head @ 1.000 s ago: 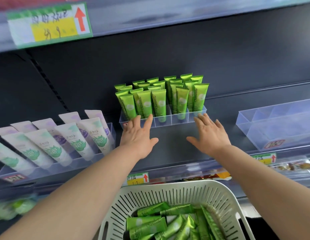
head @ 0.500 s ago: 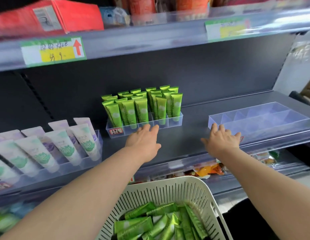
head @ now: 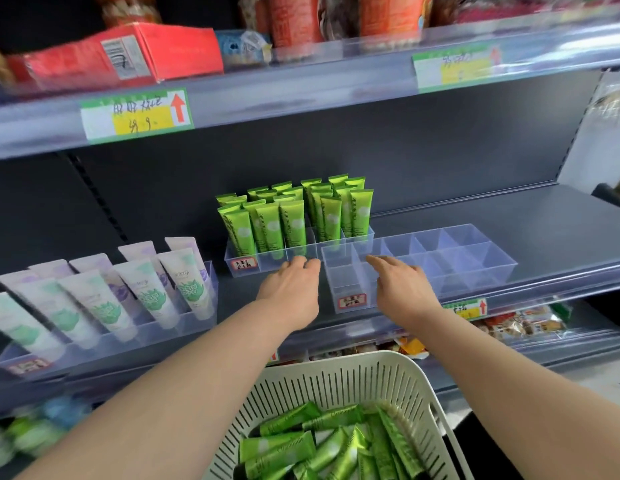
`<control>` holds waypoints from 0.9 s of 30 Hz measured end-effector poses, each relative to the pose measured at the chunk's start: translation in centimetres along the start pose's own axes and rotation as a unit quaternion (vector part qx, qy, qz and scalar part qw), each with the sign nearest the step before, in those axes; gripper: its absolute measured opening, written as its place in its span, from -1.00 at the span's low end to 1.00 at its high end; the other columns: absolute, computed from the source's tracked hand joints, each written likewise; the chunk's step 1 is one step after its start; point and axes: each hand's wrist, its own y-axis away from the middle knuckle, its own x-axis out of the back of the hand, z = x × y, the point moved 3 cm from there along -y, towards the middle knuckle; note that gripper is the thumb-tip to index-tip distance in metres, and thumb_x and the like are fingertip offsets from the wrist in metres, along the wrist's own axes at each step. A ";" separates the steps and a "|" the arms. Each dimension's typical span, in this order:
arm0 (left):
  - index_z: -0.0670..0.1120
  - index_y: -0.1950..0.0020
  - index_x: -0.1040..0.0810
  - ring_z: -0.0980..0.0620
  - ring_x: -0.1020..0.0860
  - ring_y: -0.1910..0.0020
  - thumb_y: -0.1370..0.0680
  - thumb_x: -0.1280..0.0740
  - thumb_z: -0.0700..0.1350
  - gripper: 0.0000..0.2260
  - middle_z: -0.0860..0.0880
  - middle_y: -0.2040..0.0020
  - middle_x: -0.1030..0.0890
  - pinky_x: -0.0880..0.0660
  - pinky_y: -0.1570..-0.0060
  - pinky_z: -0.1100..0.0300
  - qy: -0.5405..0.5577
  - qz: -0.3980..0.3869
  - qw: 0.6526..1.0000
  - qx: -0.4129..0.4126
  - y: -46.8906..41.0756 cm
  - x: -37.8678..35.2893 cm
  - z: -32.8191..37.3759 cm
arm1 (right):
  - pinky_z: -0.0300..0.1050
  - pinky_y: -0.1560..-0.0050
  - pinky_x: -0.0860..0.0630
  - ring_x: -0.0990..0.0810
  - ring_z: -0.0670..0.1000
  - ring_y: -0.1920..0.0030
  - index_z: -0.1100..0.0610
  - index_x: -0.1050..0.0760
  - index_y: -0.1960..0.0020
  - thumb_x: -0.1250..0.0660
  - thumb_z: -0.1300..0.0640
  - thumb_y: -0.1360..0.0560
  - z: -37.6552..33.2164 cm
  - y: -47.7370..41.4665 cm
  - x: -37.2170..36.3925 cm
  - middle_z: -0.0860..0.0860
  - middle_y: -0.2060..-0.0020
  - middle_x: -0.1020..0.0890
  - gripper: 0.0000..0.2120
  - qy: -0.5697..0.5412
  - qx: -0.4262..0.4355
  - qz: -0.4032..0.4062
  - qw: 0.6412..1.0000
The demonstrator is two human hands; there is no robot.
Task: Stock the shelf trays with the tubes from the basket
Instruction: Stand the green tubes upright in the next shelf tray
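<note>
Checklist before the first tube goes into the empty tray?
1. Empty tray has free compartments: ok.
2. It stands beside the full tray: ok.
3. Tubes ready in the basket: ok.
4. Left hand holds nothing: ok.
5. Right hand clear of the empty tray: not ok, it lies over the front compartments.
6. Right hand's grip on the tray: cannot tell.

"Chamomile" on the green tubes
</note>
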 end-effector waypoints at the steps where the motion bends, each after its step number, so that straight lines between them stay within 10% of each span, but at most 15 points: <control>1: -0.06 -0.50 -0.18 -0.11 -0.29 -0.39 -0.60 -0.24 -0.13 -0.51 -0.07 -0.45 -0.27 -0.36 -0.26 -0.04 0.010 -0.001 1.000 -0.017 -0.2 -0.1 0.6 | 0.04 -0.32 -0.24 -0.30 0.08 -0.41 0.08 -0.16 -0.50 -0.15 0.30 -0.46 0.8 0.4 0.0 0.03 -0.46 -0.30 -0.38 0.020 -0.014 0.000 1.000; 4: -0.04 -0.50 -0.21 -0.09 -0.26 -0.43 -0.62 -0.21 -0.04 -0.54 -0.05 -0.47 -0.27 -0.28 -0.34 -0.04 0.026 -0.017 0.997 -0.073 -0.7 -0.5 2.8 | 0.07 -0.41 -0.13 -0.12 0.05 -0.50 0.10 -0.14 -0.50 -0.15 0.23 -0.49 3.0 1.4 0.2 0.05 -0.49 -0.21 -0.42 0.068 -0.064 -0.019 0.995; 19: -0.07 -0.37 -0.37 -0.12 -0.31 -0.37 -0.60 -0.20 0.10 -0.60 -0.10 -0.36 -0.42 -0.27 -0.37 -0.02 -0.049 -0.053 0.996 -0.042 1.4 -1.4 1.3 | 0.02 -0.23 -0.25 -0.43 0.05 -0.28 0.09 -0.33 -0.36 -0.14 0.21 -0.49 -0.1 1.7 -0.6 0.00 -0.30 -0.48 -0.56 0.096 -0.025 -0.038 0.994; 27: 0.05 -0.58 0.05 -0.15 -0.10 -0.52 -0.62 -0.21 0.06 -0.37 -0.11 -0.57 -0.06 -0.17 -0.42 -0.05 0.023 -0.063 0.995 -0.068 0.6 -2.1 3.1 | 0.23 -0.45 0.00 0.10 0.12 -0.53 0.07 0.02 -0.53 -0.14 0.08 -0.53 1.1 2.4 0.3 0.09 -0.53 0.00 -0.37 0.175 -0.079 -0.068 0.979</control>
